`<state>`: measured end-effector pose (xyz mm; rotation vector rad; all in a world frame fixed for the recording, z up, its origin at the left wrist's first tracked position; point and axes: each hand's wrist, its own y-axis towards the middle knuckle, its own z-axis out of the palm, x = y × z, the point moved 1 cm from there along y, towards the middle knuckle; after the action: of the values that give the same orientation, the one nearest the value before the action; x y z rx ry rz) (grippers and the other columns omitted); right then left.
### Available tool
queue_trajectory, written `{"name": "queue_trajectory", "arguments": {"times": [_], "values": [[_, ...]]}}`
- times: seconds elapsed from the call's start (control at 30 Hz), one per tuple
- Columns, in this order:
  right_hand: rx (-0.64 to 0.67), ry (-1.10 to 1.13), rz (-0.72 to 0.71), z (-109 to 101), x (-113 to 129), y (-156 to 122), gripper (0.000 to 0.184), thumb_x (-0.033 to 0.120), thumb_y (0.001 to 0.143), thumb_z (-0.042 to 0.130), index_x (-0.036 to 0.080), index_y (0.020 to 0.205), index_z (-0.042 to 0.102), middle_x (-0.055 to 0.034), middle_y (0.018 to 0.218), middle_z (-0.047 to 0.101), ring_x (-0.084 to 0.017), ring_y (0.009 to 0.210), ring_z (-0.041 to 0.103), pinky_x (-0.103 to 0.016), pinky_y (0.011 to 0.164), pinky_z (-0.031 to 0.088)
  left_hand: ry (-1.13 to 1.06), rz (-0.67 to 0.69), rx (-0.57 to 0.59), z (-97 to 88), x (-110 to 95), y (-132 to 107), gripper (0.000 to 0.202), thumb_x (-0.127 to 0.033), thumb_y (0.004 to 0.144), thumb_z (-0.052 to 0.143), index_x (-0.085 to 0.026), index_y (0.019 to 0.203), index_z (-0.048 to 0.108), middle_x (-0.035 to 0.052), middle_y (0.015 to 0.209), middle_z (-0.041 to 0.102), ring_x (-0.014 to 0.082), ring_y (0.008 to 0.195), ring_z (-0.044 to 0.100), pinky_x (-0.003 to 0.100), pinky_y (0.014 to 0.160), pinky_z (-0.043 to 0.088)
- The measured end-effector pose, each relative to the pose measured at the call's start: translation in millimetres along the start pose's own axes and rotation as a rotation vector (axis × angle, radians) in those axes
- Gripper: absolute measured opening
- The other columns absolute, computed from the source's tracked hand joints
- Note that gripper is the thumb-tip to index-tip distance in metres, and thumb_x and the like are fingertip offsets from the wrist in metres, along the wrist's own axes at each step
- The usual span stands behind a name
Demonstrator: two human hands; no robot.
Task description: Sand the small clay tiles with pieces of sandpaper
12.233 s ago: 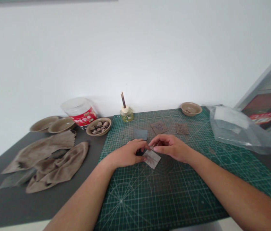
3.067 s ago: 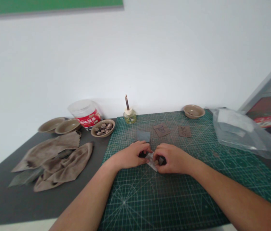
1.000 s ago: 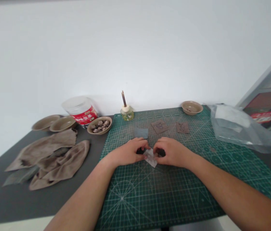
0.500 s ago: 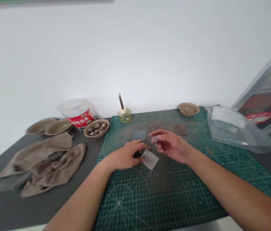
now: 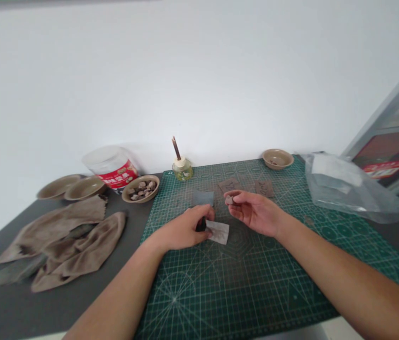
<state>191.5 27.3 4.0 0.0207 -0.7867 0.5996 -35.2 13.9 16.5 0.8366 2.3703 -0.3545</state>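
Note:
Over the middle of the green cutting mat (image 5: pixel 252 288), my left hand (image 5: pixel 187 229) is closed on one edge of a pale grey rectangular piece of sandpaper (image 5: pixel 219 232). Something black (image 5: pixel 201 224) shows between its thumb and fingers, too hidden to name. My right hand (image 5: pixel 254 211) pinches a small brownish stone (image 5: pixel 229 200) between thumb and fingertips, a little beyond the sandpaper and apart from it. Behind the hands lie a blue-grey sheet (image 5: pixel 202 197) and two brown sheets with handwritten marks, one on the left (image 5: pixel 229 184) and one on the right (image 5: pixel 264 189).
A bowl of stones (image 5: pixel 141 190), a red-labelled tub (image 5: pixel 114 170) and two shallow bowls stand left. Brown cloths (image 5: pixel 82 250) lie in front of them. A reed diffuser (image 5: pixel 182 168) stands by the wall. A small bowl (image 5: pixel 277 159) and plastic bag (image 5: pixel 348 189) are at right.
The sandpaper in my left hand has turned and shifted slightly left. My right hand has moved slightly right and up with the stone, away from the sandpaper.

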Motion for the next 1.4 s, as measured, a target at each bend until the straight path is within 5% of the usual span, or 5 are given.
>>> {"name": "queue_trajectory", "arguments": {"times": [0.27, 0.67, 0.97, 1.17, 1.4], "values": [[-0.055, -0.157, -0.180, 0, 5, -1, 0.017, 0.013, 0.078, 0.066, 0.013, 0.093, 0.074, -0.0044, 0.087, 0.072, -0.011, 0.069, 0.066, -0.020, 0.066, 0.057, -0.240, 0.020, -0.269, -7.3, 1, -1, 0.010, -0.020, 0.082, 0.058, -0.019, 0.080, 0.048, -0.0027, 0.076, 0.051, 0.0128, 0.071, 0.049, 0.025, 0.064, 0.038], [-0.141, -0.335, -0.198, 2, 2, -1, 0.012, 0.018, 0.075, 0.069, 0.014, 0.085, 0.073, -0.0068, 0.090, 0.070, -0.013, 0.070, 0.063, -0.024, 0.063, 0.054, 0.032, 0.043, -0.169, -4.4, 0, 2, 0.011, -0.009, 0.072, 0.055, -0.019, 0.073, 0.052, -0.0043, 0.072, 0.051, 0.0124, 0.068, 0.048, 0.025, 0.062, 0.034], [-0.243, -0.420, -0.300, -5, 6, 3, 0.015, 0.029, 0.078, 0.071, 0.016, 0.086, 0.073, -0.0065, 0.083, 0.071, -0.013, 0.063, 0.061, -0.026, 0.056, 0.051, 0.247, -0.174, -0.789, -40.4, 18, -15, 0.005, -0.019, 0.080, 0.055, -0.021, 0.079, 0.051, -0.0008, 0.077, 0.053, 0.0171, 0.075, 0.052, 0.029, 0.070, 0.041], [-0.261, -0.435, -0.414, -8, 11, 2, 0.020, 0.035, 0.076, 0.074, 0.017, 0.084, 0.073, -0.0069, 0.085, 0.072, -0.014, 0.066, 0.062, -0.028, 0.061, 0.051, 0.623, -0.245, -0.761, -53.6, 25, -25, 0.004, -0.024, 0.084, 0.054, -0.022, 0.086, 0.054, 0.0067, 0.105, 0.060, 0.0259, 0.104, 0.054, 0.039, 0.091, 0.041], [-0.280, -0.465, -0.490, -14, 15, 5, 0.019, 0.033, 0.075, 0.074, 0.016, 0.082, 0.072, -0.0067, 0.085, 0.071, -0.015, 0.067, 0.064, -0.030, 0.063, 0.052, 0.858, -0.526, -0.588, -37.2, 56, -32, 0.014, -0.030, 0.087, 0.049, -0.023, 0.094, 0.060, 0.0122, 0.115, 0.059, 0.0346, 0.112, 0.050, 0.051, 0.090, 0.037]]}}
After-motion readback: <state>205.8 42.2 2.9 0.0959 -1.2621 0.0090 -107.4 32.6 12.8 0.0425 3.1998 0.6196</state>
